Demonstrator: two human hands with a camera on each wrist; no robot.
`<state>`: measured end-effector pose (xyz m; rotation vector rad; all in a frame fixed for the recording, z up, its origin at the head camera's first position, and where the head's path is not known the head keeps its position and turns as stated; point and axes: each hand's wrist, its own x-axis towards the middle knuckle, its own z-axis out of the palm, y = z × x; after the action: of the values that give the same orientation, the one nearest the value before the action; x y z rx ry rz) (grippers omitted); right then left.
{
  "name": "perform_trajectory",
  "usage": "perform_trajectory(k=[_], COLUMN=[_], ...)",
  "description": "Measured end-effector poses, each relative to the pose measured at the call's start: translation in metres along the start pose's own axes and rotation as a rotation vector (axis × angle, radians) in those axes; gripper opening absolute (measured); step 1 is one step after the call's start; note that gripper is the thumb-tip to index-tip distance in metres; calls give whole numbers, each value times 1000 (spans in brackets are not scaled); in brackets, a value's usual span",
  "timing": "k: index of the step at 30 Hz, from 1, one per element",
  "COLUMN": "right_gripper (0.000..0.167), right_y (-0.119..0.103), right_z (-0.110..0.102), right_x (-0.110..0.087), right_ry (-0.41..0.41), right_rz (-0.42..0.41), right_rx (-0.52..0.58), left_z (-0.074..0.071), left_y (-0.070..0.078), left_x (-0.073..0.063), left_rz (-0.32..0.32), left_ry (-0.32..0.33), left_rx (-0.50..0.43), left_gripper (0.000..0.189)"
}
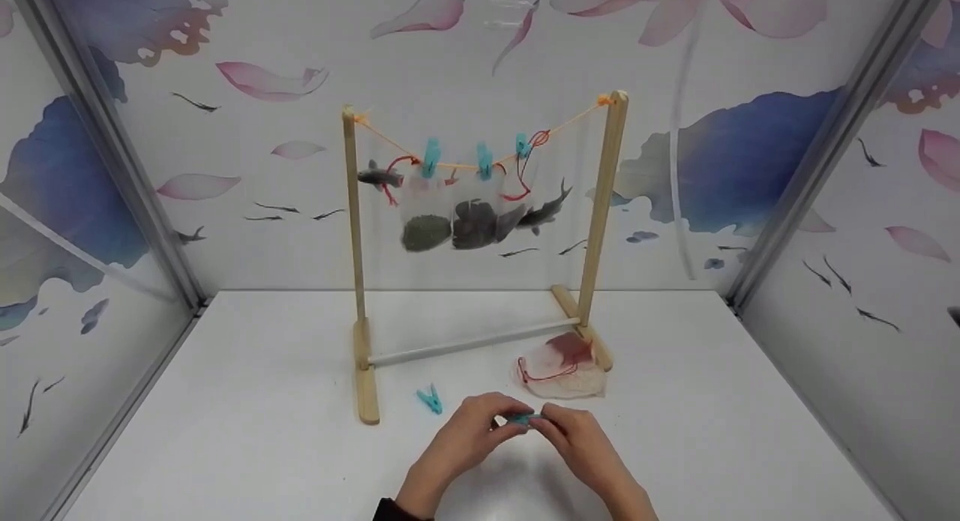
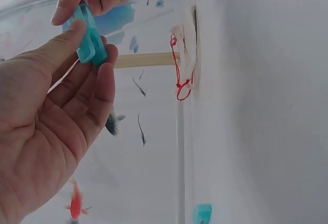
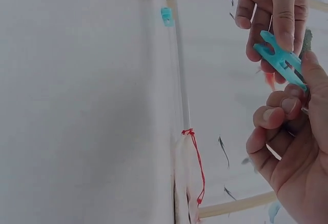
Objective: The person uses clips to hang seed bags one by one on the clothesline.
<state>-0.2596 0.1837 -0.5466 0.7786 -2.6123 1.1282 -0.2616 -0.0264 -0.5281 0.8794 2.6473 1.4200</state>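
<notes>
A turquoise plastic clothespin point(image 3: 279, 59) is held between both hands, low over the table. My left hand point(image 1: 472, 431) pinches it between thumb and fingers. At the other end, the thumb and fingertips of my right hand point(image 1: 581, 438) grip it. Just beyond the hands lies a pale drawstring pouch point(image 1: 551, 388) with a red cord point(image 2: 177, 73), a dark reddish patch showing at its back. Another turquoise clothespin point(image 1: 430, 399) lies on the table, left of the hands.
Behind stands a wooden rack with a left post point(image 1: 355, 229), a right post point(image 1: 602, 214) and a white crossbar point(image 1: 472, 343). From its orange line point(image 1: 390, 141), several sheer pouches point(image 1: 427, 199) with dark contents hang by turquoise clothespins point(image 1: 485, 161). Patterned panels enclose the white table point(image 1: 247, 401).
</notes>
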Motion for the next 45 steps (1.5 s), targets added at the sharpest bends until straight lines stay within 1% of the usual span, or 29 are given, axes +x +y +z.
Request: perform_trajectory(k=[2, 4, 7, 9, 12, 16, 18, 21, 22, 24, 26, 28, 30, 32, 33, 35, 37, 39, 40, 42, 43, 45], right_gripper=[28, 26, 24, 24, 30, 32, 30, 28, 28, 28, 28, 28, 28, 29, 29, 30, 30, 29, 28, 27, 26, 26], right_y=[2, 5, 8, 12, 19, 28, 32, 35, 36, 38, 38, 39, 39, 40, 41, 43, 45, 46, 47, 49, 50, 52], right_z=[-2, -6, -15, -21, -32, -44, -48, -53, -54, -56, -56, -57, -57, -55, -54, -52, -49, -48, -47, -46, -46, -46], right_x=[-1, -1, -1, -2, -2, -4, -4, -5, -5, -6, -6, -6, -6, -7, -7, -8, -9, -10, -11, -13, -13, -15], right_ry=[32, 61, 98, 120, 163, 245, 273, 287, 288, 290, 294, 302, 306, 311, 314, 319, 318, 312, 307, 294, 288, 275], right_rz=[-9, 7, 73, 131, 199, 226, 239, 249, 255, 265, 273, 286, 286, 272, 268, 259, 259, 280, 291, 315, 327, 346], right_rx=[-8, -24, -55, -73, -90, -113, -121, -120, -118, -120, -119, -111, -103, -104, -105, -109, -112, -102, -99, -93, -91, -90], left_z=[2, 4, 7, 10, 13, 19, 22, 27, 28, 30, 31, 32, 33, 34, 34, 36, 38, 42, 44, 48, 50, 55], left_y=[0, 0, -2, -2, -3, -4, -4, -7, -8, -11, -13, -16, -18, -19, -20, -22, -24, -27, -29, -33, -35, -38], left_x=[1, 2, 3, 4, 5, 7, 9, 14, 17, 24, 34, 47, 59, 72, 77, 86, 93, 98, 100, 103, 105, 107], left_rz=[11, 19, 18, -4, -56, -123, -140, -135, -120, -77, -35, 2, 15, 11, 6, -18, -40, -54, -58, -31, -16, 23], left_ry=[16, 34, 58, 64, 51, 12, -6, -23, -21, 8, 64, 139, 198, 217, 210, 173, 120, 77, 63, 63, 66, 85], left_rx=[15, 34, 73, 98, 141, 198, 230, 311, 346, 423, 496, 563, 619, 680, 708, 728, 703, 645, 615, 589, 597, 644], left_gripper=[25, 28, 32, 34, 33, 32, 31, 29, 28, 26, 26, 27, 28, 32, 34, 41, 47, 49, 47, 38, 33, 22])
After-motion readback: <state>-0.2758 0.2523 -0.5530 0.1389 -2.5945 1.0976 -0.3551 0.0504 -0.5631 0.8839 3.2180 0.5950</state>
